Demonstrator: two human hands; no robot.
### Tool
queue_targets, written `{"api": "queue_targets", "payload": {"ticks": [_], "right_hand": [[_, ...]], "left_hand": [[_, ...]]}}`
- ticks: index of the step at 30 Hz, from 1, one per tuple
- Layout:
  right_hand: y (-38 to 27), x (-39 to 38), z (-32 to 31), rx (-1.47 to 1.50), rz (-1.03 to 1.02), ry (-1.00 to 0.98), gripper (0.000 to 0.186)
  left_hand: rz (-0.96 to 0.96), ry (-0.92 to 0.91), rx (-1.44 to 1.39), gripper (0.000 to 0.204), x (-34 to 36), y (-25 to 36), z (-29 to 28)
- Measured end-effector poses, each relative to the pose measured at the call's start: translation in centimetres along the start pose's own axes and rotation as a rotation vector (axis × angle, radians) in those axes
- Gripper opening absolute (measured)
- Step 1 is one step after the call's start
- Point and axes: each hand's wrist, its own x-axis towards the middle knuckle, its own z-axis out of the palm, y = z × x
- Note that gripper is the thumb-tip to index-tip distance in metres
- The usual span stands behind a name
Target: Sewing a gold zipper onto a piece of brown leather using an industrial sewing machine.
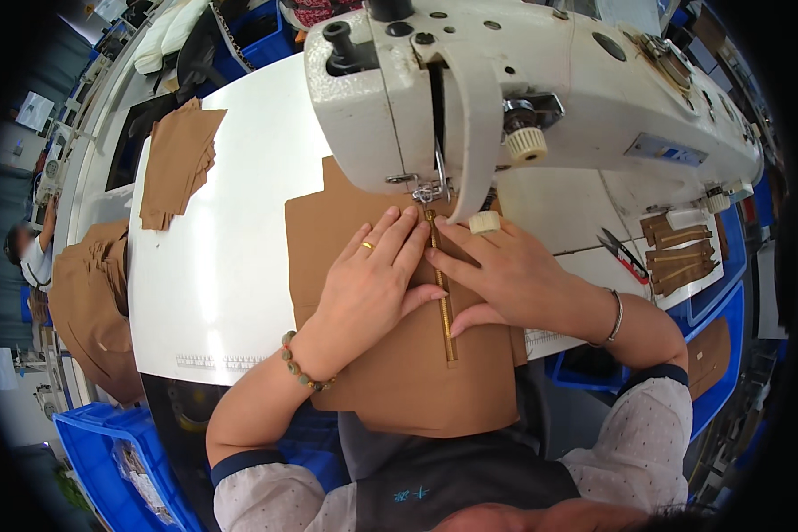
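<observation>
A brown fabric panel [408, 381] lies under the sewing machine [541, 62] and hangs over the table's front edge toward my lap. A gold-toothed zipper [446, 319] runs lengthwise in it, its far end close to the presser foot [430, 193]. My left hand [372, 279] rests flat on the panel left of the zipper, fingers stretched toward the foot, thumb reaching the teeth. On the other side, my right hand [510, 275] presses down with fingers spread, index fingertip near the foot and thumb beside the zipper. Neither hand grips anything.
Brown fabric pieces [182, 160] are stacked on the white table [230, 266] at left, with a larger pile [93, 301] beyond its edge. Thread snips [625, 257] and short zipper pieces [680, 253] lie at right. Blue bins [124, 461] stand below. Another person [35, 257] sits far left.
</observation>
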Motion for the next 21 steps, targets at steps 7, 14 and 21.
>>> {"api": "queue_targets", "payload": {"ticks": [7, 14, 21], "right_hand": [[1.3, 0.6, 1.0, -0.003, 0.016, 0.142, 0.081], [1.2, 0.7, 1.3, -0.009, 0.072, 0.105, 0.082], [1.3, 0.5, 1.3, -0.002, 0.061, 0.127, 0.083]], "left_hand": [[0.001, 0.013, 0.014, 0.078, -0.1, -0.1, 0.3], [-0.010, 0.031, -0.015, 0.078, -0.2, -0.1, 0.7], [-0.023, 0.022, -0.050, 0.079, -0.2, 0.0, 0.7]]}}
